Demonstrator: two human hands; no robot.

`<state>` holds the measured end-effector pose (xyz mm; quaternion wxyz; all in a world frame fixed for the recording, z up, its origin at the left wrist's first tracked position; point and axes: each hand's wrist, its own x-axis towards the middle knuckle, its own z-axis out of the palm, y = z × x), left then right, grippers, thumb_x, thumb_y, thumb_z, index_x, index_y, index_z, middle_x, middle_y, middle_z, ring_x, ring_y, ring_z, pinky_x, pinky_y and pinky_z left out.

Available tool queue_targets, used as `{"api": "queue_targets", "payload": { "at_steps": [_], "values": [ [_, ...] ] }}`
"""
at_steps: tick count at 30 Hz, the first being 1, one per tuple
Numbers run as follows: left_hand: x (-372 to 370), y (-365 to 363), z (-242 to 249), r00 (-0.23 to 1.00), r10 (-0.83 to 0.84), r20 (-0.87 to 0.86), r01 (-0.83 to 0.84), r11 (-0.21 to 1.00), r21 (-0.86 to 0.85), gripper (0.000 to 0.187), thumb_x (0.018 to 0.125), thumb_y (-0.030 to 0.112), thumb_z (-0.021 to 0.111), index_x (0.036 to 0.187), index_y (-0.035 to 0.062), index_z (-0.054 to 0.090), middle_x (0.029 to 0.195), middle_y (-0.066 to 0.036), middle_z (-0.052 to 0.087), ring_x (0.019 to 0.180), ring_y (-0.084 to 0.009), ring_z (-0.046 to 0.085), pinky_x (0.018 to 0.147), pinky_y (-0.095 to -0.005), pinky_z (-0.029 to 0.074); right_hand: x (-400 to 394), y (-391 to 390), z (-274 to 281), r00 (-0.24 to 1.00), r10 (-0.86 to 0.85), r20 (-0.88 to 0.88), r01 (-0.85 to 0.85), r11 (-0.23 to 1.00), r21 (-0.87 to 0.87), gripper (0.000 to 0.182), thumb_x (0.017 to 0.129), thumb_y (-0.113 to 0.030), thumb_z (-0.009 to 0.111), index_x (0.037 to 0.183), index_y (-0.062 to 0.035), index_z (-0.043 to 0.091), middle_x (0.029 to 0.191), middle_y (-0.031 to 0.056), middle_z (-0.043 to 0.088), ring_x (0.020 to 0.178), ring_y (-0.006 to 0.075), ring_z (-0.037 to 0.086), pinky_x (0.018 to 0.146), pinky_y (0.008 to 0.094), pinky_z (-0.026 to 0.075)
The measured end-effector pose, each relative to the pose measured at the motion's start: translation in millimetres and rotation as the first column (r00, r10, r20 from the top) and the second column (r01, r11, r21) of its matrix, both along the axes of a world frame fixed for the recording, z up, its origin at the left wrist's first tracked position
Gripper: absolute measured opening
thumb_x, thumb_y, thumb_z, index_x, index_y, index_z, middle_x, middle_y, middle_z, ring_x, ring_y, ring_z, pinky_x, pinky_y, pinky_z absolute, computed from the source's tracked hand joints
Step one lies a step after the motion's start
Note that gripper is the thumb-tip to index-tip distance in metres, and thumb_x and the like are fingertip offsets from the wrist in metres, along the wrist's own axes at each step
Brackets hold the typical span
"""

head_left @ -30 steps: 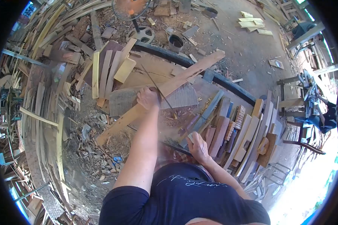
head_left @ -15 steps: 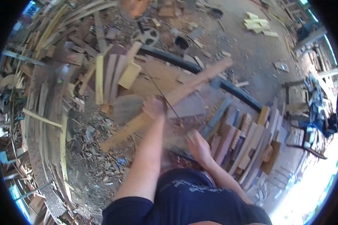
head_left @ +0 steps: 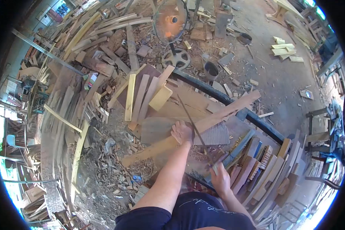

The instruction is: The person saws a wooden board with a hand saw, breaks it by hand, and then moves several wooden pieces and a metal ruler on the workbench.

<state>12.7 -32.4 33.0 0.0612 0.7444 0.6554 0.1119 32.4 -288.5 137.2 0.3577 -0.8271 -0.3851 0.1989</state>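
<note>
My left hand (head_left: 182, 132) bears down on a long wooden plank (head_left: 222, 113), its fingers bent over the far edge. The plank lies at a slant across a wooden work surface (head_left: 163, 109). Close to that hand, a hand saw (head_left: 195, 128) crosses the plank, its thin blade seen nearly edge-on. My right hand (head_left: 220, 179) is closed round the saw's handle at the near end; the palm side is hidden. Beneath the plank lies a greyish board (head_left: 214, 135). How deep the blade sits in the wood cannot be made out.
A dark metal beam (head_left: 207, 90) runs behind the plank. Stacked wood pieces (head_left: 264, 168) stand at the right, and a yellow block (head_left: 160, 98) lies beyond my left hand. Offcuts (head_left: 115, 153) litter the ground at left. A wheeled machine (head_left: 171, 23) and a dark bucket (head_left: 211, 70) are farther back.
The whole view has shifted, so the scene appears farther right and lower. My right hand and the saw handle, blurred before, now show sharply. My left hand stays on the plank.
</note>
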Motion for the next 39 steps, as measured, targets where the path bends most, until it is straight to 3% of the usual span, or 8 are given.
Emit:
{"api": "queue_targets", "payload": {
  "at_steps": [5,12,18,20,27,33,36,39],
  "values": [
    [1.6,-4.1,9.3,1.0,-0.011,-0.026,0.012,0.999,0.038,0.013,0.082,0.022,0.057,0.087,0.0126,0.065,0.092,-0.006,0.062,0.093,-0.0278,0.058,0.076,-0.0454,0.043,-13.5,-78.4,9.6,0.995,-0.078,-0.061,0.065,0.979,-0.194,0.022,0.087,-0.014,0.067,0.098,-0.004,0.051,0.086,0.0232,0.062,0.08,0.0459,0.062,0.065,0.0505,0.049],
    [-2.8,-3.1,-9.6,0.999,-0.031,-0.011,0.033,0.991,0.129,0.011,0.081,0.021,0.058,0.083,0.0125,0.064,0.09,-0.005,0.062,0.091,-0.0277,0.058,0.073,-0.0467,0.043,10.5,61.2,-33.7,0.999,0.037,-0.025,-0.039,0.997,-0.074,0.026,0.091,-0.02,0.063,0.102,-0.0026,0.048,0.088,0.0242,0.063,0.083,0.0457,0.062,0.066,0.0527,0.049],
    [0.7,-4.4,-5.6,1.0,0.01,0.002,-0.01,0.993,0.12,0.011,0.08,0.023,0.059,0.083,0.0133,0.064,0.088,-0.005,0.061,0.088,-0.0275,0.059,0.074,-0.0469,0.044,-8.9,-77.3,-8.1,0.994,-0.016,-0.107,0.002,0.991,-0.13,0.026,0.089,-0.019,0.067,0.1,-0.0033,0.05,0.086,0.0242,0.064,0.079,0.0452,0.063,0.065,0.0514,0.05],
    [2.0,-2.9,-0.7,1.0,0.008,-0.01,-0.007,0.995,0.103,0.012,0.08,0.024,0.059,0.083,0.0132,0.063,0.089,-0.005,0.062,0.089,-0.0274,0.059,0.075,-0.0469,0.044,-11.1,-82.4,-9.2,0.995,-0.069,-0.078,0.053,0.979,-0.196,0.027,0.085,-0.015,0.07,0.098,-0.0024,0.049,0.079,0.025,0.062,0.076,0.0485,0.061,0.062,0.0527,0.048],
    [-0.4,-2.7,-3.5,0.999,0.01,0.035,-0.014,0.99,0.139,0.017,0.085,0.026,0.056,0.082,0.0121,0.066,0.089,-0.008,0.064,0.091,-0.0296,0.061,0.074,-0.0486,0.045,9.0,16.4,-29.8,0.998,0.011,-0.055,-0.014,0.998,-0.067,0.026,0.09,-0.021,0.066,0.093,-0.0029,0.046,0.085,0.0276,0.063,0.077,0.0495,0.061,0.062,0.0536,0.049],
    [0.0,-1.6,-3.3,1.0,0.002,0.025,-0.006,0.99,0.138,0.017,0.082,0.027,0.058,0.081,0.0121,0.066,0.088,-0.007,0.065,0.089,-0.0291,0.061,0.074,-0.0478,0.045,-17.6,-72.3,0.0,0.996,-0.034,-0.086,0.017,0.982,-0.188,0.028,0.09,-0.021,0.066,0.094,-0.0023,0.045,0.084,0.0266,0.063,0.076,0.0489,0.061,0.063,0.0526,0.05],
    [-0.9,-2.4,-9.9,1.0,0.0,-0.014,0.001,0.991,0.131,0.017,0.082,0.028,0.059,0.081,0.0123,0.066,0.089,-0.006,0.065,0.09,-0.0284,0.061,0.074,-0.047,0.045,-8.0,-25.7,-11.4,0.995,-0.036,-0.097,0.035,0.999,-0.011,0.026,0.091,-0.019,0.065,0.095,-0.0024,0.046,0.085,0.0261,0.063,0.076,0.0485,0.061,0.063,0.0526,0.05],
    [-2.3,-2.6,-11.0,1.0,-0.01,-0.006,0.011,0.99,0.14,0.017,0.082,0.029,0.059,0.082,0.0129,0.066,0.089,-0.006,0.064,0.091,-0.028,0.061,0.074,-0.0464,0.045,4.1,45.9,-34.6,1.0,0.005,-0.015,-0.006,1.0,-0.02,0.022,0.091,-0.016,0.064,0.098,-0.0024,0.047,0.087,0.0257,0.063,0.079,0.0478,0.061,0.064,0.0523,0.049]
  ]
}}
